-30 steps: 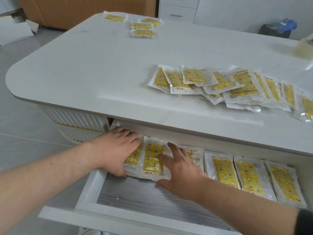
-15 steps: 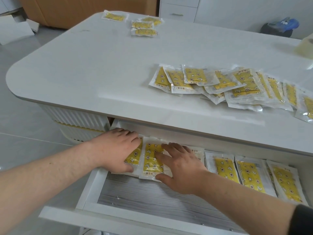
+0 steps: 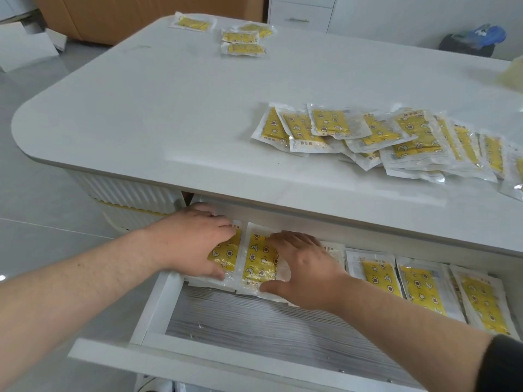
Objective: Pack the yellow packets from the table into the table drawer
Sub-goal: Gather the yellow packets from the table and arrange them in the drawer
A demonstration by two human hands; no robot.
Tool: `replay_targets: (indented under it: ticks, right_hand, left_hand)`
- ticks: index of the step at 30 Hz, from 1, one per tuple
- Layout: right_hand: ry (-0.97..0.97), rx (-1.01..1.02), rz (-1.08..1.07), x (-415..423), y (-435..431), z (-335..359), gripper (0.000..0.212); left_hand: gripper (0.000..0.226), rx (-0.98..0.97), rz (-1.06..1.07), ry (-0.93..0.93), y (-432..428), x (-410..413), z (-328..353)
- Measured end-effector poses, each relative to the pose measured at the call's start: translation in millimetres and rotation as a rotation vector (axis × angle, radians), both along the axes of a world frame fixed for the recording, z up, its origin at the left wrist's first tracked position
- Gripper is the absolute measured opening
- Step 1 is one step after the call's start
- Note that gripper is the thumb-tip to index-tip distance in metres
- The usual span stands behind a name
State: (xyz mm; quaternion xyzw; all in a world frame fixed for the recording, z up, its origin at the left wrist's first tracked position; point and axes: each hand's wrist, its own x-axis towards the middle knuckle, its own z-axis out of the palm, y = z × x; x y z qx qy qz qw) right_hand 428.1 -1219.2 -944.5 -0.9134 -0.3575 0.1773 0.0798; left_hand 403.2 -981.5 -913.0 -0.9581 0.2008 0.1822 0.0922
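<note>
The table drawer (image 3: 283, 332) stands pulled out below the white tabletop, with a row of yellow packets along its back. My left hand (image 3: 195, 244) lies flat on the leftmost packet (image 3: 226, 256). My right hand (image 3: 305, 273) rests with spread fingers on the packet beside it (image 3: 257, 261), thumb at that packet's near edge. Three more packets (image 3: 424, 287) lie in the drawer to the right. A heap of several yellow packets (image 3: 382, 140) sits on the table at the right. A few more packets (image 3: 243, 38) lie at the table's far edge.
The drawer's grey wood-grain floor (image 3: 268, 321) is bare in front of the packets. A dark bin with a blue bag (image 3: 472, 42) stands behind the table. White drawers and a brown cabinet (image 3: 141, 15) line the back wall. A pale object (image 3: 512, 75) sits at the table's right edge.
My right hand has slid a little left and flattened onto the second packet, pressing it next to the leftmost one. My left hand has stayed on the leftmost packet.
</note>
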Motion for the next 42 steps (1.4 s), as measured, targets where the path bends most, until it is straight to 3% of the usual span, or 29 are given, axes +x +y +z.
replay_targets:
  ticks: [7, 12, 18, 24, 31, 42]
  right_hand:
    - [-0.015, -0.075, 0.080, -5.6, -1.9, -14.2, 0.124]
    - [-0.066, -0.070, 0.071, -7.5, -0.8, -22.0, 0.121]
    - [-0.072, -0.041, 0.034, -4.4, -1.7, -25.5, 0.114]
    - [-0.039, -0.051, 0.064, -4.1, -3.0, -20.5, 0.120]
    - [-0.074, -0.044, 0.079, -5.3, -3.0, -21.0, 0.096]
    - [-0.065, -0.041, 0.103, -0.9, -4.1, -21.8, 0.095]
  left_hand:
    - [0.118, -0.001, 0.019, -0.003, 1.8, -0.5, -0.7]
    - [0.131, 0.081, -0.015, -0.010, -1.6, 0.3, -4.8]
    - [0.122, 0.132, -0.046, -0.051, -2.8, 0.1, -12.0]
    - [0.123, 0.086, -0.003, -0.024, -0.4, 1.3, -11.9]
    - [0.100, 0.054, -0.011, -0.025, 1.5, -0.3, -11.5]
    - [0.103, 0.077, -0.012, -0.014, 2.4, 0.7, -12.4]
